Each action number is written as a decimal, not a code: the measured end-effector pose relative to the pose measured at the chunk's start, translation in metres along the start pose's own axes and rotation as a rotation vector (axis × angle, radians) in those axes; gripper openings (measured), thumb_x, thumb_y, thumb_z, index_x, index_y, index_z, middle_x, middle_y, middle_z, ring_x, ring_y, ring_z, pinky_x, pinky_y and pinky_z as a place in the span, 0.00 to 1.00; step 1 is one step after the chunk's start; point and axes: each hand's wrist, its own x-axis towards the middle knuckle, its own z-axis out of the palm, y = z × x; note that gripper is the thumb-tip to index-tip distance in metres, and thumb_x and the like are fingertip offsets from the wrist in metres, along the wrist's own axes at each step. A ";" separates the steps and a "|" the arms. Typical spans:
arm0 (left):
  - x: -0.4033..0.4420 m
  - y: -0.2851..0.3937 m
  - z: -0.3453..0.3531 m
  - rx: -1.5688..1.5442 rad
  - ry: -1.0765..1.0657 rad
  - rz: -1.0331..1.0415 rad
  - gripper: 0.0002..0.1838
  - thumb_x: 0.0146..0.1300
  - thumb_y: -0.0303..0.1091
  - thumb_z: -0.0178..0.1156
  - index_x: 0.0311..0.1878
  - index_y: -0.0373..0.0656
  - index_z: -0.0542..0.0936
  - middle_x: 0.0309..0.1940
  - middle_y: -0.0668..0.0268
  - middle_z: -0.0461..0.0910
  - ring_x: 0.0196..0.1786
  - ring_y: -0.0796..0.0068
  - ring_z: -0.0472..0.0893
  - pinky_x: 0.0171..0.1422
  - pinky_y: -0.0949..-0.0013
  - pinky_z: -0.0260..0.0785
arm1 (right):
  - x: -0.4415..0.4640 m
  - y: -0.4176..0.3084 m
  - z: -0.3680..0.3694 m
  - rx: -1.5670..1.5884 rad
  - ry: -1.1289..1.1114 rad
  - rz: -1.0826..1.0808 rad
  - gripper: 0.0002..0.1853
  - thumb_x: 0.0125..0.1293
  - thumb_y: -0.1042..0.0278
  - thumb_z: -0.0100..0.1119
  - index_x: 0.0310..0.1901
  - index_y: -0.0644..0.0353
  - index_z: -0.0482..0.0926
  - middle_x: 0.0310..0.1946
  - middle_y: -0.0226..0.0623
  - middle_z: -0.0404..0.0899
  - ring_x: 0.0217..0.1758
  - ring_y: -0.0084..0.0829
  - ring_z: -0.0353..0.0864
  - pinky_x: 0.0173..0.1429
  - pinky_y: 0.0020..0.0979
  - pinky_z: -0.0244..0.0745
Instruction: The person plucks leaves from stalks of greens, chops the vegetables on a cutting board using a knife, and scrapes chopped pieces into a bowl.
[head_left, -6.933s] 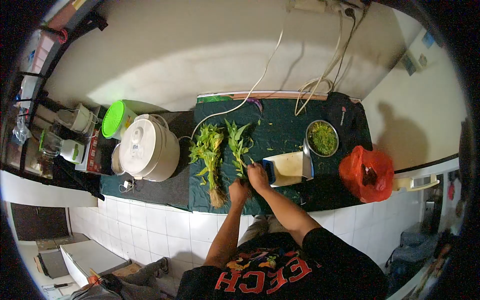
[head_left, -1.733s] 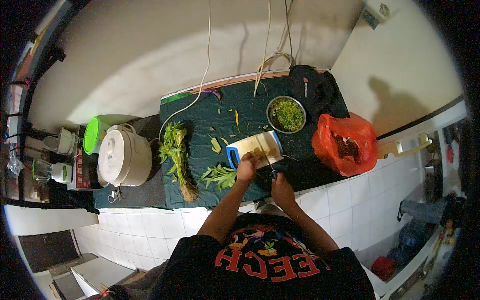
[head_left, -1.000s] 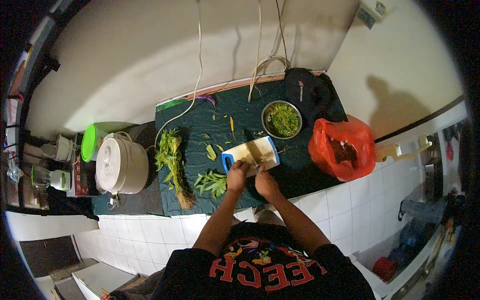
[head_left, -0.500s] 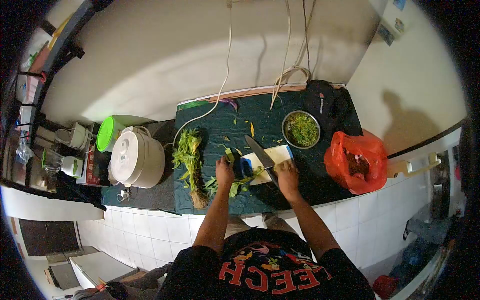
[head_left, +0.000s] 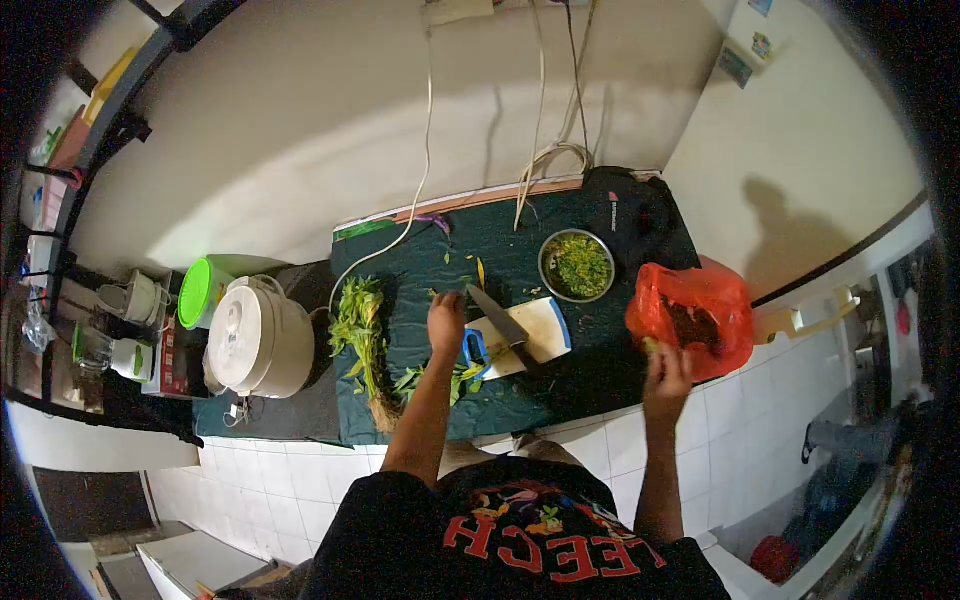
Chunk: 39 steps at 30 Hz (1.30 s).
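Note:
My left hand [head_left: 446,322] is over the dark green cloth, left of the cutting board [head_left: 543,328], fingers drawn together; what they hold is hidden. My right hand [head_left: 668,382] is at the near edge of the red plastic bag [head_left: 740,315], its fingers pinching a small greenish scrap [head_left: 650,345]. The knife [head_left: 500,317] lies across the white, blue-edged board, touched by neither hand. Partly behind my left forearm are loose leafy stems [head_left: 465,380]. Farther left rests a bundle of leafy greens [head_left: 362,330] with roots toward me.
A metal bowl [head_left: 577,266] of chopped greens stands behind the board, beside a black bag [head_left: 625,210]. At the left are a white rice cooker [head_left: 260,338] and a green-lidded container [head_left: 196,293]. A purple item [head_left: 434,221] and a white cable [head_left: 428,150] are near the wall.
My right hand has left the knife and board and moved right to the red bag with a scrap. The knife stays on the board. My left hand has closed where leaf pieces lay.

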 end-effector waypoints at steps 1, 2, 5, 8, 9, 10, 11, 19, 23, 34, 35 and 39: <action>0.009 0.008 0.005 -0.046 -0.028 0.019 0.09 0.64 0.31 0.59 0.43 0.39 0.83 0.40 0.52 0.80 0.41 0.47 0.80 0.45 0.52 0.73 | 0.012 0.006 -0.013 -0.042 0.033 -0.037 0.08 0.69 0.71 0.56 0.43 0.64 0.82 0.39 0.46 0.77 0.39 0.45 0.78 0.48 0.43 0.75; 0.016 0.017 0.012 -0.051 -0.028 0.023 0.09 0.64 0.31 0.59 0.43 0.39 0.83 0.40 0.52 0.80 0.41 0.47 0.80 0.45 0.52 0.73 | 0.013 0.016 -0.017 0.021 0.060 0.069 0.09 0.69 0.72 0.56 0.46 0.66 0.81 0.40 0.48 0.77 0.39 0.44 0.79 0.49 0.42 0.76; 0.031 0.038 0.036 -0.123 -0.114 0.015 0.11 0.61 0.30 0.60 0.47 0.41 0.83 0.42 0.52 0.81 0.43 0.47 0.81 0.48 0.54 0.74 | 0.033 0.036 -0.034 -0.016 0.046 0.123 0.11 0.69 0.71 0.55 0.49 0.66 0.80 0.41 0.49 0.77 0.40 0.44 0.80 0.52 0.41 0.76; 0.037 0.031 0.062 -0.055 -0.351 -0.031 0.13 0.61 0.29 0.59 0.49 0.40 0.82 0.43 0.49 0.80 0.44 0.45 0.81 0.50 0.52 0.75 | 0.037 0.061 -0.024 -0.079 0.001 0.092 0.13 0.69 0.71 0.54 0.52 0.65 0.78 0.41 0.50 0.78 0.42 0.48 0.80 0.52 0.42 0.76; 0.026 0.033 0.061 -0.054 -0.272 0.036 0.16 0.60 0.27 0.58 0.52 0.40 0.80 0.45 0.45 0.79 0.45 0.42 0.80 0.51 0.49 0.75 | 0.038 0.061 -0.021 -0.139 -0.084 0.154 0.13 0.69 0.71 0.53 0.52 0.65 0.78 0.43 0.51 0.77 0.43 0.49 0.79 0.53 0.44 0.75; 0.015 0.032 0.058 -0.053 -0.280 0.023 0.16 0.60 0.27 0.58 0.52 0.40 0.80 0.45 0.45 0.79 0.45 0.42 0.80 0.51 0.49 0.75 | 0.038 0.060 -0.020 -0.199 -0.170 0.213 0.13 0.69 0.71 0.52 0.51 0.65 0.78 0.45 0.52 0.77 0.45 0.51 0.79 0.54 0.45 0.74; 0.006 0.030 0.053 -0.018 -0.320 -0.002 0.16 0.60 0.28 0.59 0.52 0.40 0.80 0.45 0.44 0.79 0.45 0.41 0.80 0.51 0.48 0.74 | 0.035 0.057 -0.016 -0.231 -0.109 0.209 0.13 0.69 0.71 0.52 0.52 0.64 0.78 0.48 0.53 0.78 0.49 0.53 0.78 0.59 0.48 0.72; -0.098 0.031 -0.023 0.161 -0.683 -0.044 0.15 0.57 0.31 0.65 0.48 0.41 0.79 0.51 0.52 0.78 0.54 0.46 0.77 0.55 0.51 0.74 | -0.032 -0.032 0.052 0.032 -0.225 -0.210 0.10 0.60 0.74 0.60 0.44 0.62 0.79 0.39 0.44 0.76 0.45 0.47 0.75 0.50 0.46 0.70; -0.113 0.015 -0.007 0.257 -0.601 -0.009 0.17 0.56 0.31 0.64 0.49 0.43 0.78 0.51 0.55 0.77 0.56 0.50 0.76 0.55 0.53 0.73 | -0.057 -0.053 0.121 0.278 -0.622 -0.134 0.16 0.60 0.73 0.61 0.50 0.60 0.79 0.42 0.44 0.77 0.48 0.50 0.76 0.54 0.47 0.72; -0.111 0.015 -0.021 0.245 -0.352 0.069 0.09 0.61 0.29 0.55 0.42 0.42 0.81 0.40 0.53 0.80 0.44 0.48 0.78 0.51 0.50 0.72 | -0.054 -0.088 0.198 0.055 -0.820 -0.231 0.21 0.58 0.70 0.67 0.55 0.58 0.77 0.46 0.47 0.74 0.51 0.48 0.75 0.54 0.45 0.75; -0.109 0.018 -0.025 0.185 -0.331 0.016 0.09 0.61 0.29 0.56 0.42 0.42 0.81 0.39 0.53 0.80 0.45 0.48 0.78 0.51 0.50 0.71 | -0.057 -0.089 0.195 0.035 -0.778 -0.214 0.23 0.59 0.68 0.66 0.56 0.60 0.75 0.47 0.49 0.74 0.52 0.49 0.75 0.54 0.46 0.74; -0.107 -0.009 -0.010 0.052 -0.231 0.051 0.09 0.60 0.28 0.57 0.43 0.42 0.81 0.39 0.52 0.79 0.46 0.47 0.77 0.51 0.50 0.70 | -0.077 -0.073 0.198 0.076 -0.709 -0.213 0.26 0.62 0.66 0.63 0.59 0.66 0.69 0.49 0.53 0.73 0.54 0.54 0.73 0.56 0.47 0.73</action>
